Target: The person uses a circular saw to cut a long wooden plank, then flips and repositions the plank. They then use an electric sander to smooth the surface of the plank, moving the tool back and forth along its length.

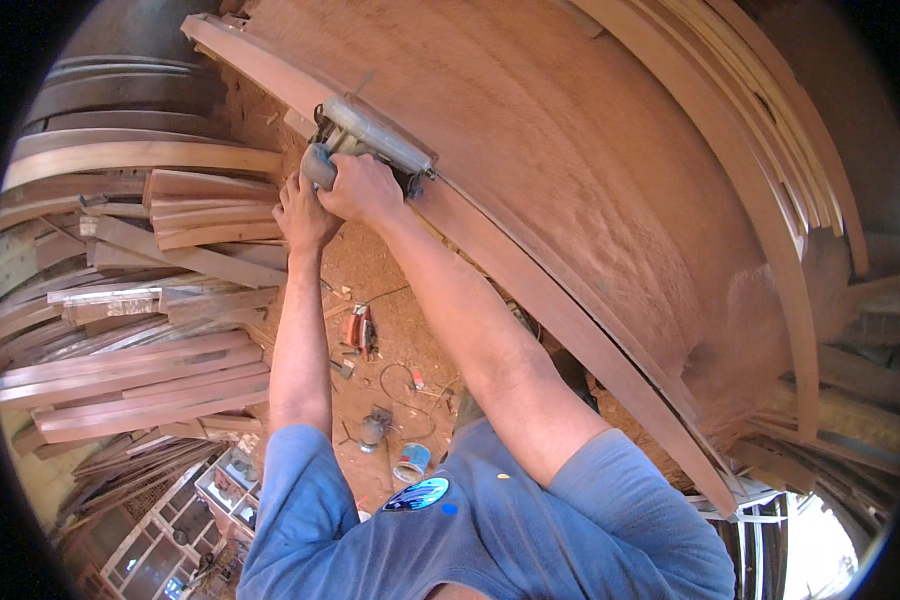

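Fingers of the right hand (pixel 362 188) clenched round the handle of a grey handheld electric power tool (pixel 370 140); left hand (pixel 302 215) gripping its rear knob. Tool sits on the narrow edge of a long reddish-brown timber board (pixel 570 320) beside a sawdust-covered plywood sheet (pixel 570 150). Best handled, likely, with steady two-handed pressure along the edge. Nearby: stacked wooden planks (pixel 140 350); floor clutter includes a small blue can (pixel 411 463), a trailing cord (pixel 400 385) underfoot.

blue short-sleeved t-shirt, dark oval chest patch, possibly a logo, bare forearms
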### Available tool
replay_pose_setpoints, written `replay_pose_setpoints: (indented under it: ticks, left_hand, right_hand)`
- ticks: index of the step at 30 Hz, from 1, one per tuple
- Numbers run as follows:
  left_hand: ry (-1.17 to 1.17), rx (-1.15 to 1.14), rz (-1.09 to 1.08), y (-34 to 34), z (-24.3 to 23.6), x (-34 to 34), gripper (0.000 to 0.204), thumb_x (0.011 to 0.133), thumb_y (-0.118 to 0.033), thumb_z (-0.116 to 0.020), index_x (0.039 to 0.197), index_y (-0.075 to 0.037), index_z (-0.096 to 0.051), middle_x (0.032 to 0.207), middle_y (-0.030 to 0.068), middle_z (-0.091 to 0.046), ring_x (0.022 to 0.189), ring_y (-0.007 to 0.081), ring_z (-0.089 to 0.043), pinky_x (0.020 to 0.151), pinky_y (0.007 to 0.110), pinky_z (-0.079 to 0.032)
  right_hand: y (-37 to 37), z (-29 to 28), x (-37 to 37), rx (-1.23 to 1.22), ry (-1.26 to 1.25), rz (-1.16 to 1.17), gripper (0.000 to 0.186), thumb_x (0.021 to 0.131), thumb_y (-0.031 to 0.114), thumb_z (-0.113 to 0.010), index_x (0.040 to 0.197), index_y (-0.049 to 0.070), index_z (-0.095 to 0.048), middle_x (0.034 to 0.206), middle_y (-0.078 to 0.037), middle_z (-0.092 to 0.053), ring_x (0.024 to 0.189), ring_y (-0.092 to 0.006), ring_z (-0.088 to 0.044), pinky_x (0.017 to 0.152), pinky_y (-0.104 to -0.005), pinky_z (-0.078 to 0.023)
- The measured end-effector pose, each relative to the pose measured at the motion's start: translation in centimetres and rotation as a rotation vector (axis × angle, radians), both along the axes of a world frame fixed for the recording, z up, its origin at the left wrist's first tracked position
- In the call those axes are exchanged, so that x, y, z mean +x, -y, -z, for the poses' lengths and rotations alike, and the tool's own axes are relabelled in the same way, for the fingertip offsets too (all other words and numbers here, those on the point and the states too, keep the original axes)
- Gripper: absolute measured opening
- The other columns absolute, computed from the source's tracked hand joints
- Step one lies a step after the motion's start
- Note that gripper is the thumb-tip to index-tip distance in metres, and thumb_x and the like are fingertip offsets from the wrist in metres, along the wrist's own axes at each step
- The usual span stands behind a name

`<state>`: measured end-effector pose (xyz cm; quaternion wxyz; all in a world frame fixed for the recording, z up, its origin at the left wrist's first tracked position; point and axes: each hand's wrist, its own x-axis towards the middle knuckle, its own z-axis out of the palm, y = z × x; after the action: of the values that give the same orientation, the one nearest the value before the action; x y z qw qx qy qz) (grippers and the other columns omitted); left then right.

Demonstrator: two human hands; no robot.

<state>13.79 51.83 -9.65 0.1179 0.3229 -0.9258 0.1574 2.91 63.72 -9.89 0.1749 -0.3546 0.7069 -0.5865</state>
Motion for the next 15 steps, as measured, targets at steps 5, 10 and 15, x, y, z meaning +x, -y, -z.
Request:
replay_pose_setpoints:
  ticks: [5, 10, 15]
  left_hand:
    - [-0.336, -0.152, 0.103, -5.2, 1.8, 0.4, 0.088, 0.075, -0.029, -0.083, 0.148, -0.004, -0.040, 0.144, 0.0187, -0.047, 0.135, 0.0397, -0.042, 0.106, 0.052, -0.037]
    - [-0.899, 0.799, 0.040, -13.1, 13.1, 3.9, 0.082, 0.081, -0.026, -0.084, 0.144, 0.002, -0.039, 0.137, 0.0180, -0.050, 0.129, 0.0274, -0.047, 0.110, 0.045, -0.038]
    - [-0.823, 1.890, -0.204, -16.2, 18.9, 4.2, 0.073, 0.082, -0.025, -0.082, 0.139, 0.002, -0.045, 0.124, 0.0155, -0.058, 0.116, 0.0248, -0.055, 0.102, 0.042, -0.043]
  right_hand:
    - [1.4, -0.7, -0.7, 0.039, 0.022, -0.022, 0.037, 0.077, 0.032, -0.071, 0.103, 0.005, -0.074, 0.100, -0.024, -0.073, 0.100, -0.0406, -0.070, 0.090, -0.0480, -0.056]
    - [3.9, 1.0, -0.3, 0.036, -0.006, -0.043, 0.052, 0.076, 0.039, -0.073, 0.115, 0.005, -0.072, 0.105, -0.026, -0.073, 0.102, -0.0428, -0.070, 0.092, -0.0490, -0.056]
    - [5.4, 0.9, -0.5, 0.024, -0.030, -0.011, 0.041, 0.078, 0.034, -0.074, 0.104, 0.003, -0.073, 0.096, -0.025, -0.073, 0.098, -0.0414, -0.070, 0.088, -0.0483, -0.055]
